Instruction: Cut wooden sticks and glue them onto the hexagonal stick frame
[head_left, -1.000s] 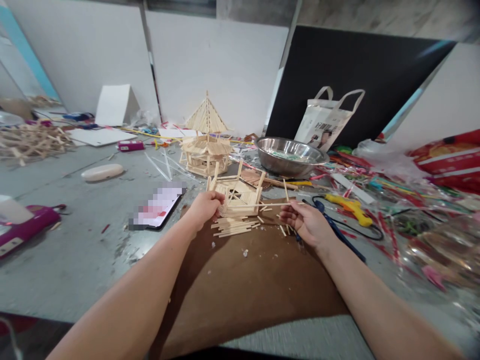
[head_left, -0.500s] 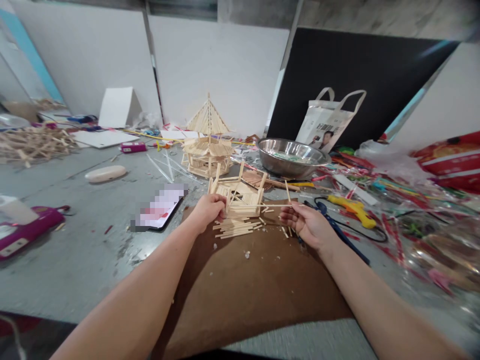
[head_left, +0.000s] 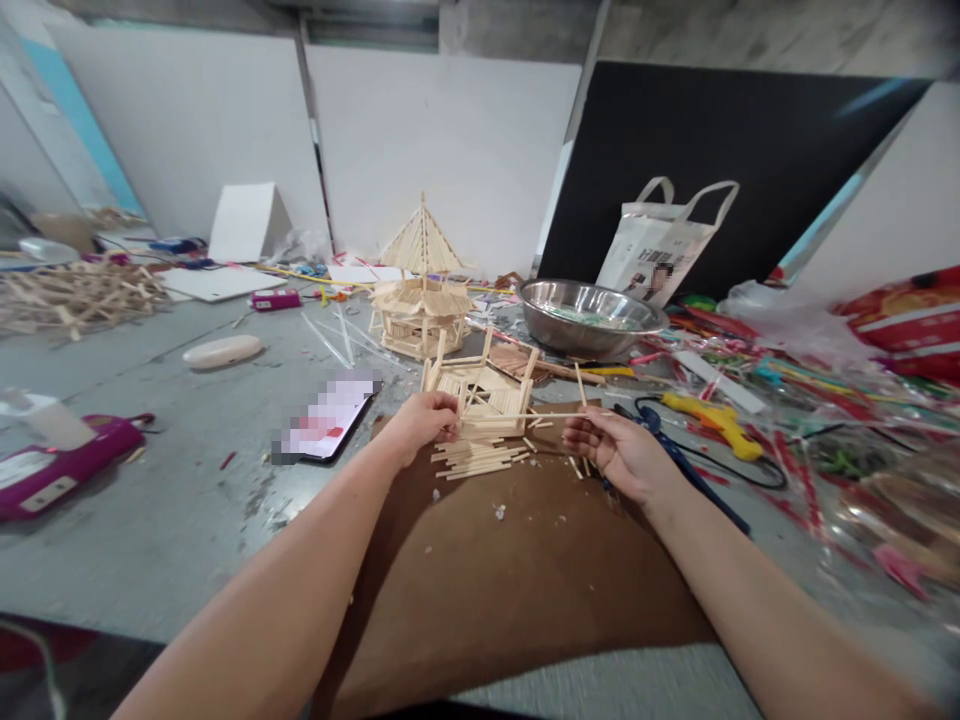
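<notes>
A thin wooden stick (head_left: 551, 415) stretches level between my two hands, in front of a small frame model (head_left: 487, 375) built of wooden sticks with upright posts. My right hand (head_left: 619, 448) pinches its right end between thumb and fingertips, the other fingers loosely curled. At the left end, the fingers of my left hand (head_left: 425, 425) are closed on the stick, right beside the model's near left corner; whether they also touch the model is hidden. Below the model lies a loose pile of short sticks (head_left: 480, 459) on a brown board (head_left: 480, 590).
Behind stands a stick pavilion (head_left: 422, 295) with a pointed roof. A steel bowl (head_left: 589, 315) sits behind to the right. Blue-handled pliers (head_left: 686, 475) and a yellow glue gun (head_left: 716, 425) lie right of my right hand. A phone (head_left: 330, 420) lies at left, near a purple power strip (head_left: 75, 460).
The view has shifted slightly, so everything appears a little further right. Both hands keep the stick stretched between them in nearly the same place by the model.
</notes>
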